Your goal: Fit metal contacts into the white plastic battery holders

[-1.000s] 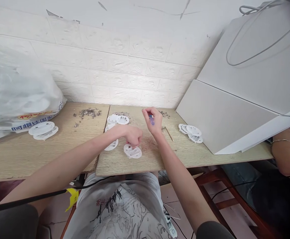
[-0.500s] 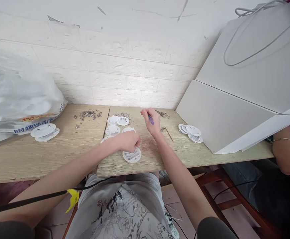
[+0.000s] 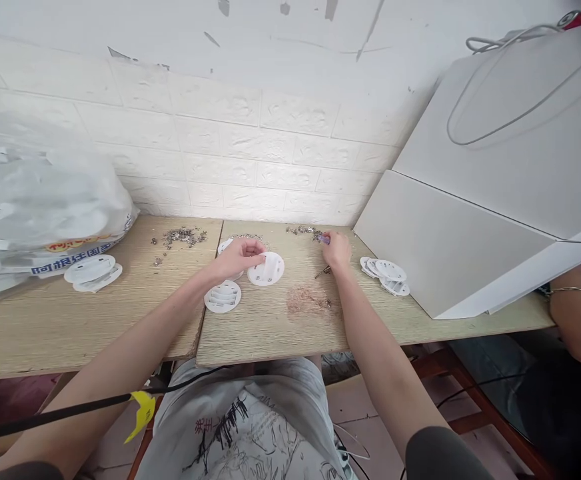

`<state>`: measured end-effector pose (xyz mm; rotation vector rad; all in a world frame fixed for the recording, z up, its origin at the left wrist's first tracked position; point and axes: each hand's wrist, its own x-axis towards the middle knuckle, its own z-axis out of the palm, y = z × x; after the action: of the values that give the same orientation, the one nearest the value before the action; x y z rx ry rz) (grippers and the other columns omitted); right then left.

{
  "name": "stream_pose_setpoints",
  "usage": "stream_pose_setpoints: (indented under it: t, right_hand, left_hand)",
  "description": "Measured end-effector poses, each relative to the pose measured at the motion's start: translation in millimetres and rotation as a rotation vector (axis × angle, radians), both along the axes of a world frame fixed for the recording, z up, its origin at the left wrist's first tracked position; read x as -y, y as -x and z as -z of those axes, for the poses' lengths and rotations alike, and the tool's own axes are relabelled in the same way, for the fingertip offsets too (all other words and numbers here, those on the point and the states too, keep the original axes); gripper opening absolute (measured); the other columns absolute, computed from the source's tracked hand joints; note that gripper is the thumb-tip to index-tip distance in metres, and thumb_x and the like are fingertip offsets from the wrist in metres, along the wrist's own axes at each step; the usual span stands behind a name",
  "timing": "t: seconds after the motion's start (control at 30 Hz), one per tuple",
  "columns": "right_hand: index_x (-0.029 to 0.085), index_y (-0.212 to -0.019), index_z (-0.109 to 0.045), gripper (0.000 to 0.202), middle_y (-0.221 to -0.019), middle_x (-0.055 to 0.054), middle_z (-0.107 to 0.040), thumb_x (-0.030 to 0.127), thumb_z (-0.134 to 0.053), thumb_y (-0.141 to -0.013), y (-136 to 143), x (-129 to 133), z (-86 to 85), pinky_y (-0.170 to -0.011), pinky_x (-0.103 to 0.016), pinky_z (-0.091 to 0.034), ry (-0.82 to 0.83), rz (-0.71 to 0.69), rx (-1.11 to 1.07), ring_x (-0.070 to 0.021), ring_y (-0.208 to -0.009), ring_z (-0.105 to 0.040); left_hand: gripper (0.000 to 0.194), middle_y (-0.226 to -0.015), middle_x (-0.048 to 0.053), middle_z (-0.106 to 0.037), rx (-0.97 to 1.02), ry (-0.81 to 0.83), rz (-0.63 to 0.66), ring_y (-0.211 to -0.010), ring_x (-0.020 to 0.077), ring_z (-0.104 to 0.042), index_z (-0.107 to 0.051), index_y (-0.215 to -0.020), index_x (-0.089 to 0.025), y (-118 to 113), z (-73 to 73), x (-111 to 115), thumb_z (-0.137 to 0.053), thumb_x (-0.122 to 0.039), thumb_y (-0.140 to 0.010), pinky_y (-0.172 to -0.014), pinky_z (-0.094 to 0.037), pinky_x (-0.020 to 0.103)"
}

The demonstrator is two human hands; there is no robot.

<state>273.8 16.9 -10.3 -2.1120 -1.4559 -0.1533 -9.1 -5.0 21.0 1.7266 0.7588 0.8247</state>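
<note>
My left hand (image 3: 240, 258) is closed on the edge of a white round plastic piece (image 3: 272, 270), its moulded face turned up. Just left of it, another white round piece with slots (image 3: 223, 297) lies on the table, and more are partly covered by the hand. My right hand (image 3: 338, 251) is at the back of the table, fingers closed on a small tool with a purple handle (image 3: 324, 238); its tip cannot be made out. Small metal parts (image 3: 303, 230) lie beside that tool. A thin stick (image 3: 323, 272) rests near my right wrist.
A stack of white round pieces (image 3: 389, 271) stands at right by large white boxes (image 3: 450, 247). At left are another stack (image 3: 92, 272), a full plastic bag (image 3: 45, 200) and a metal-parts pile (image 3: 184, 237). Another person's arm (image 3: 576, 313) shows far right.
My right hand has moved right and back to the metal parts with the purple-handled tool. My left hand has moved left and back, now gripping a round piece by its edge.
</note>
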Motion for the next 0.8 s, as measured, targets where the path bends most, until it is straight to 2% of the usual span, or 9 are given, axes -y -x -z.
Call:
stream_pose_setpoints:
  t: [0.1,0.27,0.4,0.57,0.8]
  right_hand:
    - [0.016,-0.109,-0.068,0.033,-0.109,-0.015,-0.065,0.012,-0.045,-0.086,5,-10,3.4,-0.08,-0.033,-0.041,0.033,-0.039,0.094,-0.0265,-0.107,-0.056]
    - [0.019,-0.113,-0.068,0.034,-0.112,-0.015,-0.065,0.014,-0.046,-0.087,11,-23,3.5,-0.08,-0.032,-0.041,0.096,-0.058,0.171,-0.0264,-0.108,-0.056]
    - [0.021,-0.108,-0.07,0.034,-0.112,-0.013,-0.066,0.011,-0.046,-0.086,11,-22,0.6,-0.076,-0.03,-0.041,0.207,-0.033,0.129,-0.0245,-0.102,-0.06]
    - [0.021,-0.124,-0.06,0.039,-0.117,-0.013,-0.064,0.012,-0.045,-0.089,11,-21,-0.4,-0.079,-0.028,-0.041,0.196,-0.015,0.146,-0.0236,-0.105,-0.06]
    - [0.017,-0.109,-0.067,0.031,-0.11,-0.013,-0.066,0.009,-0.046,-0.086,8,-28,4.0,-0.078,-0.028,-0.04,0.205,-0.044,0.163,-0.023,-0.102,-0.06]
  left_hand:
    - [0.019,-0.074,0.003,-0.065,0.018,-0.007,-0.121,-0.065,0.0134,-0.058,-0.063,-0.076,-0.015,2,4.5,-4,-0.071,-0.029,-0.067,-0.06,-0.045,0.026]
    - [0.021,-0.07,0.004,-0.064,0.002,0.059,-0.197,-0.061,0.0134,-0.057,-0.065,-0.081,-0.014,2,11.5,-7,-0.071,-0.028,-0.066,-0.055,-0.043,0.025]
    - [0.026,-0.073,0.005,-0.066,-0.025,0.123,-0.21,-0.06,0.0135,-0.058,-0.067,-0.087,-0.014,2,13.3,-7,-0.071,-0.03,-0.067,-0.055,-0.043,0.025]
    - [0.029,-0.079,0.005,-0.067,0.042,0.183,-0.213,-0.063,0.012,-0.057,-0.068,-0.089,-0.014,2,14.3,-6,-0.072,-0.031,-0.067,-0.059,-0.044,0.025]
    - [0.027,-0.078,0.005,-0.067,0.11,0.229,-0.209,-0.064,0.0118,-0.058,-0.068,-0.085,-0.013,1,14.0,-1,-0.074,-0.028,-0.065,-0.06,-0.045,0.025]
